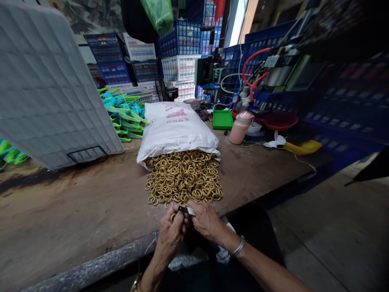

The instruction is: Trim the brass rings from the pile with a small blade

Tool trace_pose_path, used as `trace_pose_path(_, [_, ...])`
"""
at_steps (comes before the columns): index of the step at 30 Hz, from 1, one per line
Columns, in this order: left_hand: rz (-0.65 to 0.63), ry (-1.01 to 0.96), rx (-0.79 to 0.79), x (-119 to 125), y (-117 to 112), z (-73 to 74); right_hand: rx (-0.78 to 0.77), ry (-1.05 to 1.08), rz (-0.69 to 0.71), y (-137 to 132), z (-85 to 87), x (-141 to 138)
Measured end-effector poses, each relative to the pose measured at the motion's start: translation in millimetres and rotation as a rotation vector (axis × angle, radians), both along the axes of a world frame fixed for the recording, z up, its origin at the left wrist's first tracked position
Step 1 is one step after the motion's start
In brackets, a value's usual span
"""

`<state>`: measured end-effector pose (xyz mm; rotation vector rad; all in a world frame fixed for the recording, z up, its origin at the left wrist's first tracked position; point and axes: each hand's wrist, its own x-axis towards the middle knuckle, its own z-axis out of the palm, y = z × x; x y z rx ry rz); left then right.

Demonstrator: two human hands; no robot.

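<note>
My left hand [172, 231] is closed at the table's front edge, with a gold ring [172, 217] pinched in its fingers. Beside it, my right hand [206, 219] grips a small knife-like tool [191, 211] with a pale part and a dark end. That dark end reaches the fingertips of my left hand, close to the ring; whether it touches the ring I cannot tell. Just beyond both hands lies a heap of gold rings [185, 178], spilling from the mouth of a white woven sack [179, 129] printed in red.
On the left stands a large pale ribbed panel [57, 81], with green and blue hangers [124, 109] behind it. A pink bottle [241, 127], a green tray [223, 119] and a yellow scoop [302, 147] sit on the right. Stacked crates [180, 38] fill the back.
</note>
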<state>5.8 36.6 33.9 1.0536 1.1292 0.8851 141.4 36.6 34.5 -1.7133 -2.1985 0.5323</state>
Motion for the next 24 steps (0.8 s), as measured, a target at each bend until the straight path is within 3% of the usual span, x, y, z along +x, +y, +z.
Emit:
trace_pose_path(4, [-0.021, 0.026, 0.03, -2, -9, 9.5, -0.004, -0.101, -0.013, 1, 0.2, 7])
trace_pose_path(8, [-0.185, -0.036, -0.028, -3, -27, 14.3, 0.036, -0.099, -0.158, 10, -2.9, 19])
trace_pose_path(11, [-0.303, -0.112, -0.159, -4, -40, -4.8, 0.074, 0.015, -0.273, 16, -6.3, 32])
trace_pose_path(15, [-0.333, -0.18, -0.382, -10, -52, -47.7, 0.102, 0.166, -0.39, 15, -16.2, 49])
trace_pose_path(20, [-0.155, -0.219, -0.672, -11, -50, -76.2, 0.103, 0.195, -0.284, 3, -28.9, 47])
trace_pose_path(24, [0.044, -0.273, -0.712, 3, -44, -88.9, 0.093, 0.11, -0.238, 2, -27.5, 30])
